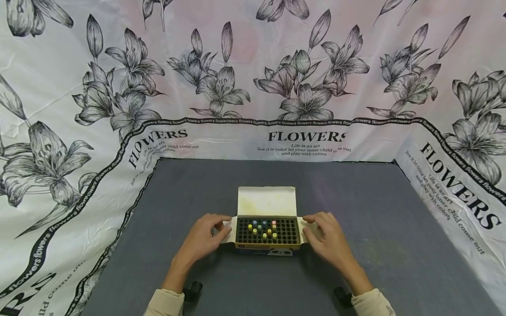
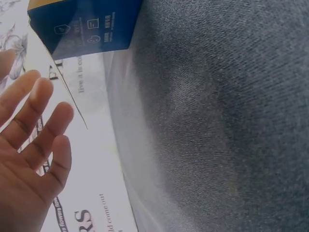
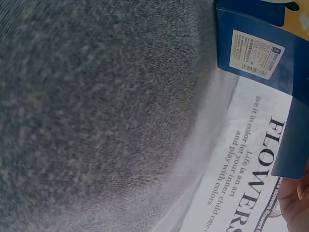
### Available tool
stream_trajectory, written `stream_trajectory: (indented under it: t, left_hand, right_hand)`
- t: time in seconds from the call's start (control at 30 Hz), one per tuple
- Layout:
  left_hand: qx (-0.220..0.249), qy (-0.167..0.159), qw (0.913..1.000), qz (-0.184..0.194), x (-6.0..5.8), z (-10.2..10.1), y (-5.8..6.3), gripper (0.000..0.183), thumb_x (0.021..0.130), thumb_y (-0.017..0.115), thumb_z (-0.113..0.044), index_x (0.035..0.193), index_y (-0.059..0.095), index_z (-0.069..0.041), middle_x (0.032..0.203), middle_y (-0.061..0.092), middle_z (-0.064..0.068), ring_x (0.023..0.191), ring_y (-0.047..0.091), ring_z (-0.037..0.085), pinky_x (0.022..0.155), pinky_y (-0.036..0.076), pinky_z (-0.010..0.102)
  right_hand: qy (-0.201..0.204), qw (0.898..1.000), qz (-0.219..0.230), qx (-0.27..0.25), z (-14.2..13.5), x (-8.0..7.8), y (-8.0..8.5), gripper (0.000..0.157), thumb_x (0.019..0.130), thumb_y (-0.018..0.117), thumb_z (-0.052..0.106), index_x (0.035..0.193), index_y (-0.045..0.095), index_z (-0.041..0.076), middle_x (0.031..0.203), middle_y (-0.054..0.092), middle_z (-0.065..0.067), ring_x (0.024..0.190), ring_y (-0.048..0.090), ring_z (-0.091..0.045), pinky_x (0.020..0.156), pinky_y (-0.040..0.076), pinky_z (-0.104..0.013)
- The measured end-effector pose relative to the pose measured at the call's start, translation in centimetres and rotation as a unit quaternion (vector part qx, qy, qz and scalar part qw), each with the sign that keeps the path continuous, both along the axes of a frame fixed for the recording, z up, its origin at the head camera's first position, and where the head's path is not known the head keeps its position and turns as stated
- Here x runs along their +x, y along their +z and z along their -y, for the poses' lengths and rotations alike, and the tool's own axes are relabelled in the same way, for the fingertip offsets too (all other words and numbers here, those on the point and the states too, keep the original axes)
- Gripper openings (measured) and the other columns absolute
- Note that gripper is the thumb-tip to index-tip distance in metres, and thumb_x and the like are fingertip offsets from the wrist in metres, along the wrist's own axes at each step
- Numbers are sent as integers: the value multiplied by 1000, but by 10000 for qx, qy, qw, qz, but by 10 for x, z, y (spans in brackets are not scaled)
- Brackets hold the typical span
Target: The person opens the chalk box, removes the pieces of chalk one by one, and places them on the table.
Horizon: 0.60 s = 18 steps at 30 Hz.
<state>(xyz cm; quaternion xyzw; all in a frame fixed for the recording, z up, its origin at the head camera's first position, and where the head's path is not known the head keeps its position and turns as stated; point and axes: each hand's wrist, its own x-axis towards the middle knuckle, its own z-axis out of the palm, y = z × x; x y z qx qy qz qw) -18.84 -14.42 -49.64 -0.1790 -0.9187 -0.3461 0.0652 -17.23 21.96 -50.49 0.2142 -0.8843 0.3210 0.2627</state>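
Observation:
A blue cardboard box (image 1: 264, 252) with a yellow rim stands on the table, its white lid (image 1: 266, 201) raised at the back and its side flaps folded outward. Inside is a black grid of holes (image 1: 290, 232). Several small round-ended pieces, mostly yellow with some blue, green and pink, stand in some of them; their kind is too small to tell. My left hand (image 1: 203, 237) is at the left flap (image 1: 231, 232), thumb and forefinger extended to it and the other fingers spread. On the opposite side, my right hand (image 1: 327, 237) touches the right flap (image 3: 294, 140) with its fingertips.
A grey cloth-covered table (image 1: 269, 285) lies under the box. White sheets (image 1: 225, 145) printed with flowers and lettering rise at its back and sides. Dark wrist devices (image 1: 193, 291) show under both wrists.

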Motion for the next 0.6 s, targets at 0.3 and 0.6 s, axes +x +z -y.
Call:
stream_trajectory:
  t: [0.3,0.6]
  left_hand:
    - [14,-148,9983,-565,-2,2,1,35,90,77,-34,122,74,-18,96,63,-1,87,51,19,79,37,36]
    - [-24,-244,9972,-703,-1,0,2,53,82,83,-44,127,72,-18,114,63,4,107,53,20,88,38,45]
  right_hand:
    - [24,9994,-331,16,3,0,5,28,79,81,6,106,75,8,97,71,-6,86,50,-16,78,27,-34]
    - [116,9989,-451,37,8,1,8,31,78,81,8,108,75,9,98,70,-7,89,51,-20,78,28,-39]
